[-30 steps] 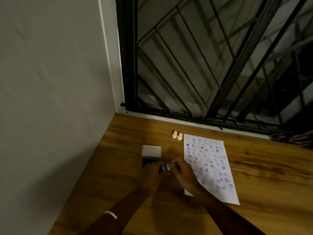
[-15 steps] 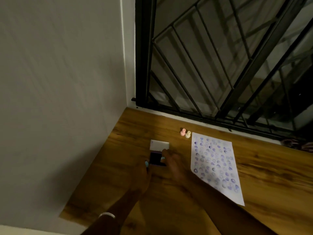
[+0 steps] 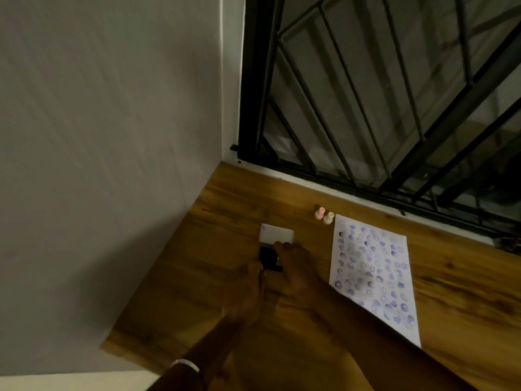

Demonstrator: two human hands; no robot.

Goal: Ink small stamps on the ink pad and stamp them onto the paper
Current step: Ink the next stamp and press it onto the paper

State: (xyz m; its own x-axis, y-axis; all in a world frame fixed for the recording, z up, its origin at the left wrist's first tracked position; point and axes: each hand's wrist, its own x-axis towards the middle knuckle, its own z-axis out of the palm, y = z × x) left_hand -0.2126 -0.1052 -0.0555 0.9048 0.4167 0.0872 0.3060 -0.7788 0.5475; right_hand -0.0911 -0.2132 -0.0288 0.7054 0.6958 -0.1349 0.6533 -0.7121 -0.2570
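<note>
The dark ink pad lies on the wooden table with its white lid folded back behind it. My left hand has its fingertips at the pad's near left corner; what they pinch is hidden. My right hand lies along the pad's right edge, fingers touching it. To the right lies the white paper, covered with several blue stamp marks. A pink stamp and a cream stamp stand upright just beyond the paper's far left corner.
A grey wall runs along the table's left edge. A black metal window grille stands behind the table's far edge. Bare wood table stretches to the right of the paper. A white band is on my left wrist.
Both hands moved forward from in front of the pad onto its two sides. The light blue stamp seen between my fingers earlier is no longer visible. The camera swung left.
</note>
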